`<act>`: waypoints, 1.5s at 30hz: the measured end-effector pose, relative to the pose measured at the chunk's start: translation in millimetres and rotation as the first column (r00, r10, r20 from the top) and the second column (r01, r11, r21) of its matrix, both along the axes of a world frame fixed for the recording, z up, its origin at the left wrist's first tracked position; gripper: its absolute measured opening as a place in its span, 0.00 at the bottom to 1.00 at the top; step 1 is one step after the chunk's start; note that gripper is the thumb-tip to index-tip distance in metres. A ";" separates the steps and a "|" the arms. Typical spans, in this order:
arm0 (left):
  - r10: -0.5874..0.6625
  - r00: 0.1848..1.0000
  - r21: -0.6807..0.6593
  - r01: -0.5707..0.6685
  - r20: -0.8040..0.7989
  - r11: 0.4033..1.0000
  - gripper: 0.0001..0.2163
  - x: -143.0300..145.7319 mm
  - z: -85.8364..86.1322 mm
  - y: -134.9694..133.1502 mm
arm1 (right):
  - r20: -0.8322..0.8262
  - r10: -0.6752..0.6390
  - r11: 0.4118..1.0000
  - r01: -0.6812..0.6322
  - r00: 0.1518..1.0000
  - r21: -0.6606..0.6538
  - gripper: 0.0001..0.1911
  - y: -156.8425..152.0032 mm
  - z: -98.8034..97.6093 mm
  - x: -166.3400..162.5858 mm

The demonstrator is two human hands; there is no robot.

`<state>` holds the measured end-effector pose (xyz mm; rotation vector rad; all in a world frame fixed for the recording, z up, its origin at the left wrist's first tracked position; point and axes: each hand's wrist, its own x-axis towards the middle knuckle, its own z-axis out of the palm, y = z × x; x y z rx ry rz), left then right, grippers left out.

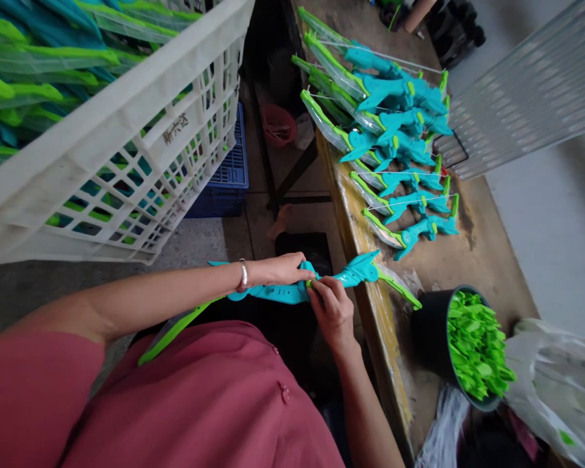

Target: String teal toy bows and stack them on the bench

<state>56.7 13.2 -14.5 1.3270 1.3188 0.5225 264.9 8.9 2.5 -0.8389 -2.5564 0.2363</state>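
Note:
A turquoise toy bow with clear green-edged limbs lies across my lap, one tip reaching the table edge. My left hand, a bracelet on its wrist, is closed over the bow's turquoise grip from above. My right hand pinches a small green piece against the grip's middle. A pile of several finished bows, turquoise with strings, lies farther along the wooden table.
A black bucket full of small green plastic parts stands on the table near my right hand, beside a clear plastic bag. A white slatted crate of bow parts sits at my left, a blue crate under it.

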 end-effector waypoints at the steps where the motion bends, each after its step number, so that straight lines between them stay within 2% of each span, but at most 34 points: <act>1: -0.001 1.000 0.000 0.001 0.000 1.000 0.14 0.2 1.1 0.2 | 0.005 -0.005 1.000 0.005 1.000 -0.023 0.08 -0.2 2.2 -1.2; 8: 0.015 0.999 0.002 -0.015 -0.034 1.000 0.09 4.5 9.7 -2.8 | 0.086 -0.082 0.982 0.095 0.993 -0.165 0.04 8.2 17.4 -4.7; 9: 0.021 0.999 0.007 -0.020 -0.042 1.000 0.09 5.4 11.0 -3.8 | 0.119 -0.101 0.976 0.122 0.988 -0.180 0.08 12.5 20.2 -4.6; 12: 0.033 0.997 0.024 -0.032 -0.070 0.999 0.08 8.3 13.4 -6.9 | 0.357 -0.129 0.934 0.234 0.925 -0.271 0.23 29.5 28.8 -8.3; 14: 0.037 0.995 0.034 -0.034 -0.094 0.999 0.08 10.0 13.5 -8.5 | 0.501 -0.086 0.898 0.285 0.861 -0.336 0.23 41.9 33.0 -14.9; 16: 0.037 0.992 0.043 -0.033 -0.118 0.999 0.08 11.3 12.3 -8.8 | 0.554 -0.033 0.876 0.291 0.832 -0.385 0.19 53.2 35.1 -23.0; 21: 0.051 0.988 0.070 -0.041 -0.149 0.997 0.08 11.1 5.1 -2.4 | 0.600 0.027 0.839 0.308 0.799 -0.448 0.20 72.0 33.1 -39.0; 24: 0.071 0.987 0.078 -0.060 -0.147 0.995 0.07 7.1 -1.9 1.5 | 0.606 0.021 0.837 0.318 0.795 -0.445 0.20 75.0 31.6 -45.4; 29: 0.093 0.986 0.108 -0.078 -0.140 0.991 0.07 -1.2 -9.4 -5.3 | 0.548 -0.056 0.879 0.301 0.835 -0.369 0.21 53.6 36.0 -57.9; 32: 0.134 0.979 0.153 -0.111 -0.151 0.982 0.18 -2.3 -13.6 -12.4 | 0.444 -0.121 0.921 0.267 0.888 -0.283 0.19 33.1 43.2 -56.1; 35: 0.204 0.970 0.213 -0.173 -0.133 0.962 0.21 0.4 -19.9 -18.7 | 0.293 -0.235 0.945 0.289 0.927 -0.156 0.10 25.0 60.1 -23.8; 37: 0.216 0.968 0.235 -0.181 -0.130 0.955 0.21 2.6 -23.3 -23.8 | 0.169 -0.391 0.914 0.404 0.905 -0.046 0.06 32.0 78.7 21.5; 39: 0.169 0.973 0.222 -0.132 -0.157 0.966 0.24 4.2 -25.9 -30.2 | 0.030 -0.587 0.809 0.585 0.809 0.055 0.11 48.5 98.0 81.2; 41: 0.106 0.973 0.205 -0.063 -0.206 0.977 0.32 5.8 -29.1 -38.5 | -0.069 -0.745 0.656 0.748 0.663 0.101 0.17 68.5 110.8 144.1; 43: 0.057 0.961 0.205 0.000 -0.269 0.979 0.42 8.4 -34.5 -48.4 | -0.076 -0.850 0.515 0.852 0.521 0.094 0.14 84.7 112.0 198.5; 45: 0.021 0.952 0.214 0.046 -0.304 0.976 0.46 11.4 -41.3 -57.8 | -0.009 -0.903 0.427 0.901 0.429 0.069 0.12 93.9 102.0 237.1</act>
